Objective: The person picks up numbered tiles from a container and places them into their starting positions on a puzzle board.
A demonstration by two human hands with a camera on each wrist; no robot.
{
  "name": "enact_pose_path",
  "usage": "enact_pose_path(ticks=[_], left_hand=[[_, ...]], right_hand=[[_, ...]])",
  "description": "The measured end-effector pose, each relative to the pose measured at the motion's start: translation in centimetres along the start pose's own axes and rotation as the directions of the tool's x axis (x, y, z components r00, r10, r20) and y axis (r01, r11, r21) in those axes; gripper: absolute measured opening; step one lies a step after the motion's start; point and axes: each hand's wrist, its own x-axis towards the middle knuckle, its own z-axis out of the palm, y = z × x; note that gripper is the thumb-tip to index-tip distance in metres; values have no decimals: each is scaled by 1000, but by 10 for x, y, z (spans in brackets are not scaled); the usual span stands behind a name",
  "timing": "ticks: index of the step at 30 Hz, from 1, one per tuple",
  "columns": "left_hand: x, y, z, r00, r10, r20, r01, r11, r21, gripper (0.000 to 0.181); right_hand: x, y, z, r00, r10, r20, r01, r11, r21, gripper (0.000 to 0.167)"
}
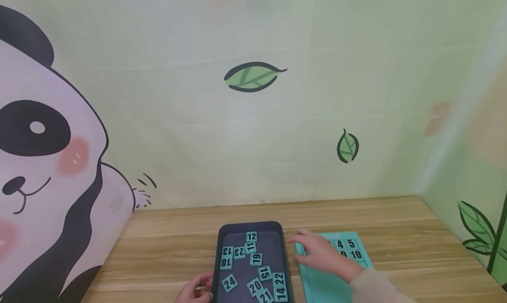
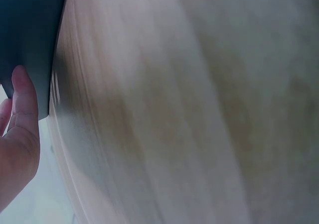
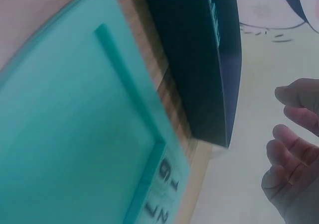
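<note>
The empty, loosely spread right hand could drag extra tiles, crowded together in the tray the left hand touches.

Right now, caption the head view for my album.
Right grip over teal rectangular board beside dark rectangular tray of square teal numbered tiles.

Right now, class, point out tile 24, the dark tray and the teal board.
Tile 24 (image 1: 229, 283): head view, on its numbered face.
Dark tray (image 1: 242, 272): head view, on its bare floor.
Teal board (image 1: 325, 284): head view, on its bare near part.
</note>
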Motion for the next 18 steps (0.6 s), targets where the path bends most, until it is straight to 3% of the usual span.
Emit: enact_pose_path(ticks=[8, 18], left_hand=[[-1, 2, -2, 1000, -15, 8, 15, 1000, -14, 57], [-2, 2, -4, 999, -18, 36, 19, 999, -35, 56]], right_hand=[[28, -12, 10, 998, -59, 22, 58, 997, 53, 30], [67, -17, 32, 992, -32, 123, 21, 996, 91, 30]])
